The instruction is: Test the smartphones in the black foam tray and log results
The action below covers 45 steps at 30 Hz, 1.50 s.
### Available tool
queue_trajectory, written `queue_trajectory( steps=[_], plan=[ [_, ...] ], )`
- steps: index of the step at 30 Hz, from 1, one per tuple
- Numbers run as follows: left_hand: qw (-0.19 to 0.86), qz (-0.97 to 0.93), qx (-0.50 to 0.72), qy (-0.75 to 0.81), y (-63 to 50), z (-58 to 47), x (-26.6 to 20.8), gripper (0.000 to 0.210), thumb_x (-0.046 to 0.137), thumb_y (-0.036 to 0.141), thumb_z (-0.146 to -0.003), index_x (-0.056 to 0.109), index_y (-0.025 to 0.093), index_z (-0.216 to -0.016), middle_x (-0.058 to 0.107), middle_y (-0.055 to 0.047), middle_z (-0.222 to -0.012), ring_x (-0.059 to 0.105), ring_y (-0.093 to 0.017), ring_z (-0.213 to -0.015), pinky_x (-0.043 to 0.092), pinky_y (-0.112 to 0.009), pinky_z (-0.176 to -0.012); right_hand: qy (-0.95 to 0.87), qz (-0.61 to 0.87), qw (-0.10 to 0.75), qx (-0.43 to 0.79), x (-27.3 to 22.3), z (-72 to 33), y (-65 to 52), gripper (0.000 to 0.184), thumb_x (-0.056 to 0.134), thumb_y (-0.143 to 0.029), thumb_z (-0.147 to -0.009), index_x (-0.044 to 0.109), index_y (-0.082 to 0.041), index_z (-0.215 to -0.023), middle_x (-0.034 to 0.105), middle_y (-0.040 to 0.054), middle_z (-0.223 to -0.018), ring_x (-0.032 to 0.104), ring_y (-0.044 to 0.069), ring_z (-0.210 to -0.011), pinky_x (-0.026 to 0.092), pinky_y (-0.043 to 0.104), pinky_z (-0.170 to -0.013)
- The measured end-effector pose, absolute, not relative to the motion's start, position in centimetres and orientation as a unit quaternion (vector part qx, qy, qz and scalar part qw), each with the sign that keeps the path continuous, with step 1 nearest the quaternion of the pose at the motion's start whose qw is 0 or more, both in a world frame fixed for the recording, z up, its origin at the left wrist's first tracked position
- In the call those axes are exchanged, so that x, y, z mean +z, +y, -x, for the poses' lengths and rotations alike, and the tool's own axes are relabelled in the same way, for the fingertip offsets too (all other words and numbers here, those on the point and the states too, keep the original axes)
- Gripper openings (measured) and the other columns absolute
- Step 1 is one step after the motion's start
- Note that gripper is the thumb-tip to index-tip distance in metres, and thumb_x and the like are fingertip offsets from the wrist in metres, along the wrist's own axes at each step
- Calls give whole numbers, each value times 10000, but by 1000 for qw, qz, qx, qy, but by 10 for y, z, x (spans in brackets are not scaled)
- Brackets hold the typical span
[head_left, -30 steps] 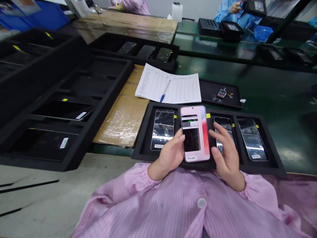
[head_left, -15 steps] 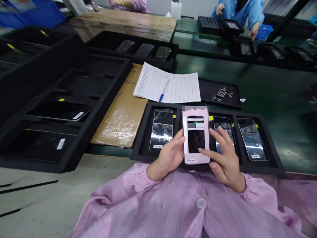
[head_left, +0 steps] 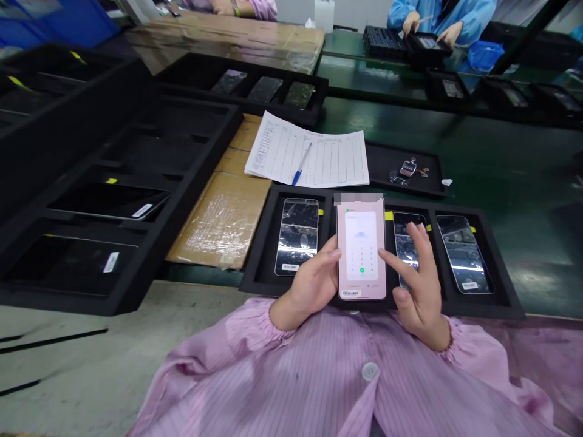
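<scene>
My left hand (head_left: 314,280) grips a lit smartphone (head_left: 362,252) by its left edge, thumb along the side. Its pink screen shows a smaller white card with a dial pad and a green call button. Beside the phone's right edge, my right hand (head_left: 419,282) has its fingers spread, with the index fingertip at the edge of the screen. Beneath both hands lies a black foam tray (head_left: 496,255). In its slots are a phone (head_left: 298,237) on the left, a partly covered phone (head_left: 407,243) behind my right hand, and another phone (head_left: 464,255) at the right.
Printed sheets (head_left: 277,152) with a blue pen (head_left: 300,167) lie beyond the tray, beside a shallow black tray (head_left: 382,170) holding small parts. Larger foam trays (head_left: 132,285) with phones stand left, near wrapped cardboard (head_left: 228,224). Across the bench, a co-worker in blue (head_left: 473,21) handles a device.
The phone's screen has switched from a dark-panelled page to the dial-pad card. My right index finger has moved up and right, off the lower screen. The co-worker's hands have shifted onto a device.
</scene>
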<state>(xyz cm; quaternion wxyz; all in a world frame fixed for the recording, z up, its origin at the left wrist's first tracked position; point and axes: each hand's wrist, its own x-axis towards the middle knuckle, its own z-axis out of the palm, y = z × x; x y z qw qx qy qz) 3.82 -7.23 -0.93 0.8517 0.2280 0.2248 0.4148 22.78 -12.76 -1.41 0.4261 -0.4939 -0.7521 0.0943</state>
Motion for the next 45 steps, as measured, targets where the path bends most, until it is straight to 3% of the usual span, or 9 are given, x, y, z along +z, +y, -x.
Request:
queue_trajectory(
  steps=[5,8,11,13,19,23,31,39,45],
  plan=[
    [851,-238,411,225,-72,-40,-8,452,653,303,-722,617,176,-1154,703,-92,-1223,540,-367,-1322,445,-490,-1073,-717,499,467,136,-15,-223,-132,490,460,-523,-995,501,-444,-1477,166,-116,-1697,100,387,-1570,39,664,-1259],
    [843,-240,422,234,-72,-41,-11,553,609,187,-584,572,189,-1136,678,-77,-1263,534,-362,-1323,461,-490,-1049,-592,495,551,317,-18,-215,-130,536,526,-479,-975,446,-412,-1501,278,-43,-1671,210,337,-1556,187,615,-1264],
    [848,-248,406,233,-74,-41,-14,699,588,116,-501,518,214,-1189,646,-64,-1324,522,-356,-1335,478,-483,-1025,-449,447,551,543,-18,-208,-122,565,579,-479,-938,436,-348,-1468,452,48,-1578,396,315,-1476,372,583,-1192],
    [853,-257,394,226,-74,-42,-14,785,596,95,-496,493,224,-1263,633,-65,-1350,509,-353,-1350,471,-482,-1042,-393,430,544,603,-16,-205,-118,648,672,-445,-861,421,-329,-1447,534,70,-1502,469,319,-1420,438,572,-1142],
    [836,-314,380,239,-75,-43,-13,844,697,84,-611,478,262,-1407,610,-68,-1414,477,-340,-1395,423,-478,-1116,-362,434,550,615,-10,-204,-120,813,736,-249,-743,359,-372,-1452,584,42,-1436,535,309,-1352,520,548,-1051],
    [821,-337,386,252,-75,-44,-11,780,743,125,-695,501,280,-1420,576,-64,-1469,471,-327,-1409,409,-474,-1137,-376,430,546,613,-12,-206,-122,791,720,-260,-787,332,-382,-1465,604,39,-1412,583,296,-1300,558,532,-1003],
    [818,-338,391,252,-76,-44,-10,776,778,154,-718,508,292,-1432,571,-67,-1476,464,-328,-1418,402,-474,-1147,-429,455,533,569,-19,-206,-121,762,694,-376,-845,288,-385,-1490,599,62,-1422,631,302,-1236,615,511,-897],
    [838,-348,356,222,-77,-42,-9,925,723,94,-668,409,308,-1511,507,-62,-1538,423,-334,-1445,383,-478,-1164,-410,514,553,511,-17,-196,-115,610,775,-408,-822,424,-300,-1309,694,71,-1204,678,280,-1114,581,489,-944],
    [841,-360,351,199,-78,-41,-12,931,739,97,-666,413,319,-1509,456,-52,-1579,393,-331,-1466,367,-469,-1178,-413,529,557,488,-15,-194,-112,467,715,-442,-874,500,-276,-1254,660,81,-1294,635,272,-1202,527,486,-1042]
  ],
)
